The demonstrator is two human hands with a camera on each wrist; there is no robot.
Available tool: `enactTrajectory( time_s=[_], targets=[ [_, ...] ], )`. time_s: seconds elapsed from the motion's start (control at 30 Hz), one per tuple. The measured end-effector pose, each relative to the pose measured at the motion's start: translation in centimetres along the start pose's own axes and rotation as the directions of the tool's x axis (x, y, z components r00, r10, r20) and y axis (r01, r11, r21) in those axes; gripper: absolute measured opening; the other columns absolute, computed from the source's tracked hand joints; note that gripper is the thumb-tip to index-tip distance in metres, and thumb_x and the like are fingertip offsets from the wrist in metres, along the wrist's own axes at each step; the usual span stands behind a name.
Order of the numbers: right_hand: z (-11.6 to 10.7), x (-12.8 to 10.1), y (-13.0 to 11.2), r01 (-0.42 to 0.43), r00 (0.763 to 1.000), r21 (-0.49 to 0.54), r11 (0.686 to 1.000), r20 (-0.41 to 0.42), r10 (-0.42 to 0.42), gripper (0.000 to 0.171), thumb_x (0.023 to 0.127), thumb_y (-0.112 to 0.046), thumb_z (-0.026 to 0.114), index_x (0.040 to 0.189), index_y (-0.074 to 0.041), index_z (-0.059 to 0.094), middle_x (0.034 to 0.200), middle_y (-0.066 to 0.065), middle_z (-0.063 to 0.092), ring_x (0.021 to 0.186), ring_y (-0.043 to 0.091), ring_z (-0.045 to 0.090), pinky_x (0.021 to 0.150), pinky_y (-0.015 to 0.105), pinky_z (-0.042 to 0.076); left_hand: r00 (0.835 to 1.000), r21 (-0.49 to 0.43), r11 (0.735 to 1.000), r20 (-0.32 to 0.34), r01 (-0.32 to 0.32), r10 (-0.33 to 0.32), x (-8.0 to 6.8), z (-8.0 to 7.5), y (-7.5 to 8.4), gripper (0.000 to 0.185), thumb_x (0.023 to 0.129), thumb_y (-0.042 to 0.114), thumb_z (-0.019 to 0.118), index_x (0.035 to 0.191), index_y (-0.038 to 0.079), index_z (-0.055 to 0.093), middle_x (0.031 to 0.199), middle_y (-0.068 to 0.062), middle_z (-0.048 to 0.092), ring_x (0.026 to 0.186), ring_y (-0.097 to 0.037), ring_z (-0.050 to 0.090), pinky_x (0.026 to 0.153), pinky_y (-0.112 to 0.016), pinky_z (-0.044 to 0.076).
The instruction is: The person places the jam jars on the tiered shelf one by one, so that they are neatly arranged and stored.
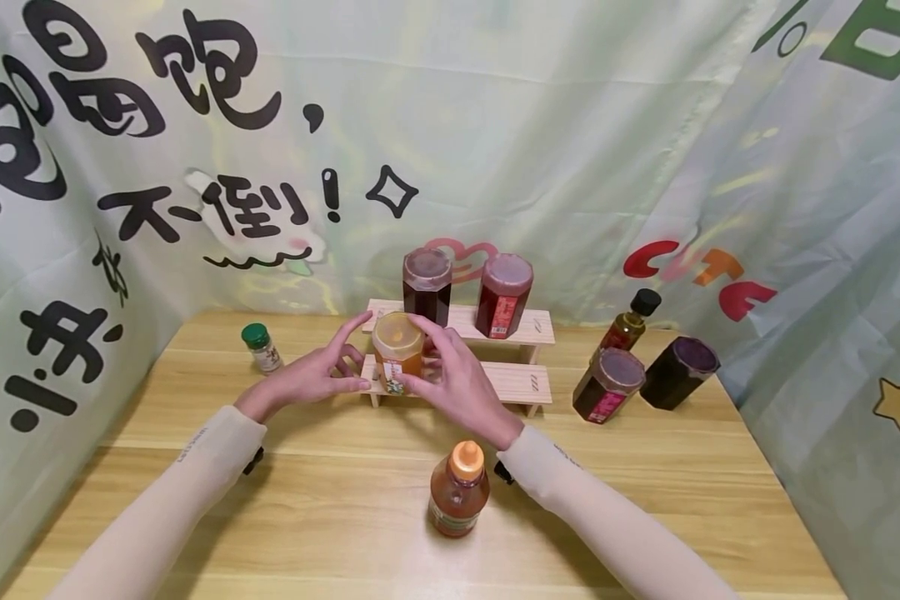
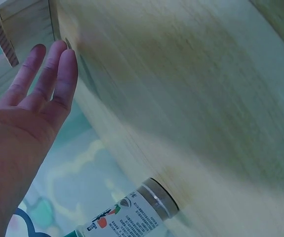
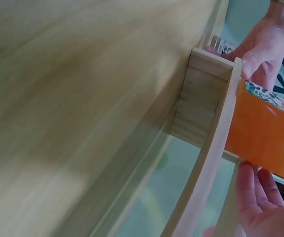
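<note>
An amber jar [image 1: 403, 357] with a pale lid and a flowered label stands at the left end of the lower step of a small two-step wooden rack [image 1: 506, 383]. My right hand [image 1: 461, 383] grips it from the right, thumb at the front and fingers behind. In the right wrist view the orange side of the jar [image 3: 265, 133] shows between thumb and fingertips. To the jar's left, my left hand [image 1: 318, 367] is held with fingers spread, apart from the glass. The left wrist view shows that palm [image 2: 23, 128] with loosely extended fingers beside the rack's end.
Two dark red jars [image 1: 427, 287] [image 1: 504, 296] stand on the upper step. A green-capped shaker [image 1: 261, 348] is at left. At right are a black-capped bottle [image 1: 628, 325] and two dark jars [image 1: 607, 387] [image 1: 678, 375]. An orange-capped bottle [image 1: 459, 496] stands between the forearms.
</note>
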State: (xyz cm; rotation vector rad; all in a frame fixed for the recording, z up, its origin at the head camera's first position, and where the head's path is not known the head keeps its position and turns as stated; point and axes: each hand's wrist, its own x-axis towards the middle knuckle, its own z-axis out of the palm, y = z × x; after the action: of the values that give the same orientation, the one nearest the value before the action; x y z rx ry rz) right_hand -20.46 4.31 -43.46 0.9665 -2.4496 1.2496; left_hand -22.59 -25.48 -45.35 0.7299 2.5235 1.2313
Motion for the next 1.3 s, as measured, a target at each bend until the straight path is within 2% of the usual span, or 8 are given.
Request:
enactTrajectory(
  time_s=[0.2, 0.43, 0.57, 0.73, 0.87, 1.0, 1.17, 1.3],
  targets=[
    [-0.1, 0.3, 0.1, -0.022, 1.0, -0.035, 0.999, 0.021, 0.022, 0.093, 0.094, -0.026, 0.091, 0.17, -0.035, 0.036, 0.125, 0.011, 0.059, 0.11, 0.026, 0.071, 0.081, 0.039, 0.06, 1.0, 0.002, 1.0, 0.007, 0.002, -0.002, -0.1, -0.1, 0.1, 0.11, 0.104, 0.023, 0.08, 0.175, 0.035, -0.002, 0.125, -0.014, 0.07, 0.104, -0.027, 0.071, 0.092, -0.053, 0.056],
    [0.0, 0.4, 0.2, -0.028, 0.999, -0.059, 0.998, 0.031, 0.03, 0.093, 0.096, -0.03, 0.089, 0.17, -0.037, 0.034, 0.126, 0.002, 0.064, 0.104, 0.021, 0.07, 0.081, 0.034, 0.057, 1.0, 0.001, 1.0, 0.001, -0.001, 0.001, 0.0, 0.0, -0.1, 0.109, 0.104, 0.022, 0.08, 0.175, 0.033, -0.002, 0.124, -0.014, 0.07, 0.104, -0.027, 0.071, 0.092, -0.053, 0.056],
    [-0.1, 0.4, 0.3, -0.03, 0.999, -0.071, 0.997, 0.04, 0.033, 0.094, 0.097, -0.032, 0.088, 0.171, -0.037, 0.032, 0.13, 0.002, 0.064, 0.103, 0.02, 0.07, 0.08, 0.034, 0.057, 1.0, -0.004, 1.0, 0.005, -0.015, 0.015, 0.0, 0.1, 0.0, 0.108, 0.104, 0.021, 0.08, 0.175, 0.031, -0.001, 0.124, -0.015, 0.07, 0.104, -0.029, 0.071, 0.092, -0.054, 0.056],
    [-0.5, 0.2, 0.2, -0.033, 0.997, -0.034, 0.999, 0.066, 0.035, 0.096, 0.096, -0.027, 0.089, 0.172, -0.033, 0.03, 0.139, 0.004, 0.061, 0.107, 0.023, 0.071, 0.084, 0.041, 0.06, 1.0, -0.031, 0.999, 0.014, -0.028, 0.028, 0.1, 0.2, 0.1, 0.109, 0.104, 0.019, 0.079, 0.176, 0.029, -0.002, 0.123, -0.015, 0.072, 0.105, -0.031, 0.072, 0.093, -0.056, 0.056],
    [-1.2, -0.1, 0.0, -0.043, 0.997, 0.001, 0.999, 0.067, 0.043, 0.098, 0.094, -0.022, 0.09, 0.172, -0.03, 0.03, 0.13, 0.006, 0.065, 0.107, 0.027, 0.07, 0.081, 0.046, 0.06, 1.0, -0.05, 0.999, 0.012, -0.02, 0.021, 0.3, 0.3, 0.0, 0.11, 0.103, 0.018, 0.08, 0.176, 0.034, -0.003, 0.131, -0.018, 0.07, 0.109, -0.033, 0.072, 0.096, -0.058, 0.055],
    [-1.7, -0.3, -0.1, -0.051, 0.997, 0.007, 0.999, 0.062, 0.05, 0.101, 0.093, -0.02, 0.09, 0.171, -0.03, 0.028, 0.112, 0.01, 0.069, 0.102, 0.028, 0.07, 0.075, 0.043, 0.057, 1.0, -0.063, 0.998, 0.011, -0.013, 0.014, 0.4, 0.3, -0.1, 0.111, 0.103, 0.019, 0.08, 0.175, 0.038, -0.003, 0.145, -0.023, 0.063, 0.114, -0.034, 0.071, 0.1, -0.062, 0.054],
    [-2.3, -0.7, -0.3, -0.021, 1.0, 0.039, 0.999, 0.012, 0.021, 0.094, 0.093, -0.019, 0.089, 0.169, -0.022, 0.033, 0.108, 0.012, 0.07, 0.099, 0.03, 0.07, 0.086, 0.048, 0.058, 1.0, -0.058, 0.998, -0.006, -0.026, 0.026, 0.2, 0.3, -0.4, 0.111, 0.103, 0.02, 0.081, 0.176, 0.036, -0.002, 0.155, -0.023, 0.057, 0.114, -0.033, 0.07, 0.096, -0.059, 0.055],
    [-2.9, -1.4, -0.2, -0.005, 0.999, 0.06, 0.998, -0.037, 0.007, 0.084, 0.095, -0.015, 0.087, 0.164, -0.014, 0.04, 0.105, 0.01, 0.07, 0.097, 0.026, 0.07, 0.09, 0.045, 0.059, 0.999, -0.059, 0.997, -0.02, -0.044, 0.043, 0.1, 0.3, -0.6, 0.112, 0.102, 0.019, 0.082, 0.176, 0.035, 0.0, 0.157, -0.022, 0.055, 0.111, -0.032, 0.07, 0.091, -0.054, 0.055]
  ],
)
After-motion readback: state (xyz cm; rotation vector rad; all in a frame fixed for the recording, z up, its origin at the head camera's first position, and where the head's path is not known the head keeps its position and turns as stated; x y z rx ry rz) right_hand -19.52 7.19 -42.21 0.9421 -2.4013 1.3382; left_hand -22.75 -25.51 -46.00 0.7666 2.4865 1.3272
